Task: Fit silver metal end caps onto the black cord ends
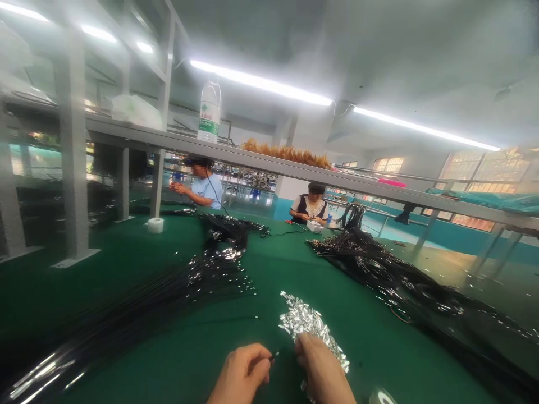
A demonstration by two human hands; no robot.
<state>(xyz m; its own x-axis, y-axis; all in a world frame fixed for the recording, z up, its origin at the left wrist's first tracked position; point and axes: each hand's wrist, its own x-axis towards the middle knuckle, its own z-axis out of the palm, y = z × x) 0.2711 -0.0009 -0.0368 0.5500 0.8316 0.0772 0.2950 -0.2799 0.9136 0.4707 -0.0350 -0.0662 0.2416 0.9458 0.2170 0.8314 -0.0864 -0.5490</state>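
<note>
At the bottom middle, my left hand [245,373] pinches a thin black cable [273,356] between thumb and forefinger, and its short end with a pale tip sticks out to the right. My right hand [319,367] reaches down at the near edge of a pile of small shiny silver metal sleeves [305,317]. Its fingers are curled together, and whatever lies between the fingertips is hidden. A single small bright piece [256,317] rests on the green table [269,269], left of the pile.
Long bundles of black cables [168,286] lie to the left, more cables [379,266] to the right. Tape rolls stand at front right [382,396] and back left [155,225]. Overhead runs a metal shelf [261,163] with a water bottle [209,112]. Two people sit beyond.
</note>
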